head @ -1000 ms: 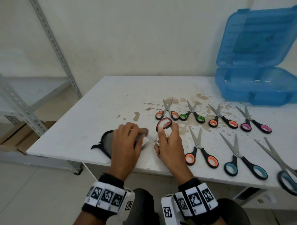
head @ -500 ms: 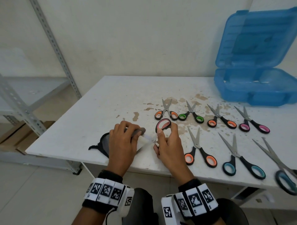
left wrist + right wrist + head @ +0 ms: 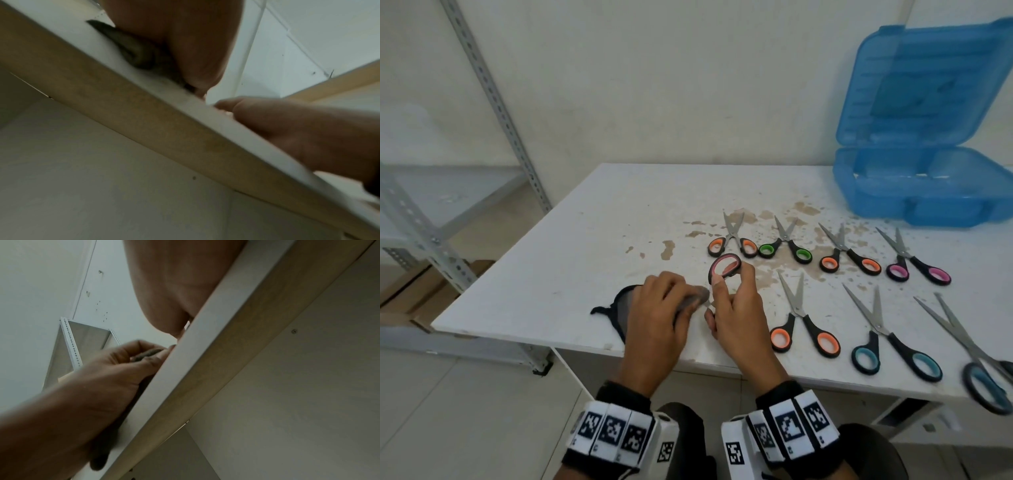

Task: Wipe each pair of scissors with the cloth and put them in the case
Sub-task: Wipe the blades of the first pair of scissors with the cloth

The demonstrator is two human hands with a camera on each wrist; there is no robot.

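Gripping a pair of scissors with a pink-lined handle (image 3: 725,268), the right hand (image 3: 736,310) holds it at the near edge of the white counter (image 3: 592,240), thumb and fingers curled round the handle so one loop stands up above the knuckles. Just beside it, the left hand (image 3: 657,318) is clenched on a dark grey cloth (image 3: 625,305), which is folded over the blades; the blades themselves are hidden under cloth and fingers. Part of the cloth trails on the counter to the left of that hand. From the right wrist view the left hand (image 3: 123,366) shows the cloth pinched between thumb and fingers.

Seven more pairs lie flat on the counter to the right in two rows, blades pointing away: orange (image 3: 732,240), green (image 3: 786,243), orange (image 3: 849,253) and pink (image 3: 914,263) behind; orange (image 3: 803,318), teal (image 3: 890,339) and a larger teal pair (image 3: 976,359) in front. An open blue plastic case (image 3: 928,192) stands at the far right corner, lid upright. Brown stains (image 3: 774,270) mark the surface among the scissors.
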